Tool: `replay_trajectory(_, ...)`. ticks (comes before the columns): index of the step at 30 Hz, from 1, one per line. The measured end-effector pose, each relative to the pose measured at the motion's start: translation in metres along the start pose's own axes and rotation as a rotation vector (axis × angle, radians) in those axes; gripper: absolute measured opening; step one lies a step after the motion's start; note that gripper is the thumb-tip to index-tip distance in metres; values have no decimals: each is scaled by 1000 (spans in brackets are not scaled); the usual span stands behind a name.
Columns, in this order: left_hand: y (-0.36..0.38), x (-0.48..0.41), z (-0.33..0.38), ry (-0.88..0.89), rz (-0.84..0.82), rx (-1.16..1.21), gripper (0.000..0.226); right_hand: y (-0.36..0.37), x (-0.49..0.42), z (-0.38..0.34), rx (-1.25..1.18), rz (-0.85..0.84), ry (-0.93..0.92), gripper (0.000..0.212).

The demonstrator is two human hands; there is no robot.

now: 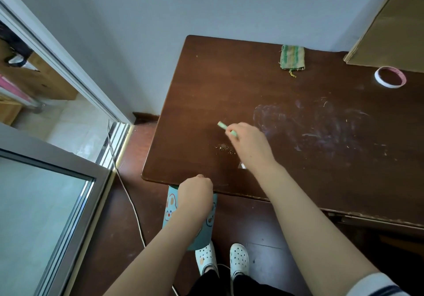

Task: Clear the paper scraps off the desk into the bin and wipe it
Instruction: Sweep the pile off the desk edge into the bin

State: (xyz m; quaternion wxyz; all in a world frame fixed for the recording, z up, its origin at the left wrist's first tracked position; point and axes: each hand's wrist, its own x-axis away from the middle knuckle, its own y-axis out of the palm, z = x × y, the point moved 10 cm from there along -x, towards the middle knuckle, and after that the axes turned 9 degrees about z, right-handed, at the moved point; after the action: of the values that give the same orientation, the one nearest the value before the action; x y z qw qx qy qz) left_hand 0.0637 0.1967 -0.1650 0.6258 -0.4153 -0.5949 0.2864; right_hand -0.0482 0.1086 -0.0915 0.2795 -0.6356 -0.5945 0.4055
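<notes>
From my end the right hand [246,143] is closed round a pale green stick [223,126], whose tip pokes out past the knuckles, away from me. Just under that hand, on its near-left side, sits a small heap of crumbs [223,147]. One white paper scrap [242,165] lies tucked against the wrist, on the desk [206,77]. The left hand [195,189] is curled over the rim of the teal bin [171,206], holding it at the desk's near edge, the fingertips hidden from me. Far beyond the right hand lies a folded green cloth [292,57]. Further right is a tape roll [390,77].
</notes>
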Motion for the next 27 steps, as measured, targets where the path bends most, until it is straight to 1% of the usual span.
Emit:
replay_trajectory(2,-1,1,0,1,0,-9,28,-22,-10,23,11,110,66,24)
replay_trajectory(4,0,2,0,-1,-12,-13,28,-39,-19,58,102,164,172,27)
replay_trajectory(6,1,2,0,-5,-30,-16,29,-46,-22,88,254,152,257,30)
replay_trajectory(8,2,2,0,-10,-39,-15,29,-40,-21,95,331,113,278,30)
replay_trajectory(12,1,0,0,-14,-24,-10,26,-7,-9,49,221,65,154,27)
replay_trajectory(18,2,0,-1,-35,-18,0,30,34,21,-22,105,-79,-48,27)
replay_trajectory(21,3,-1,-3,-49,-34,12,31,41,33,-42,72,-159,-133,27)
replay_trajectory(24,4,-1,-2,-32,-8,5,29,30,33,-40,-9,-218,-138,24)
replay_trajectory(27,4,0,-3,-33,-5,2,29,8,13,-31,-140,-157,-89,17)
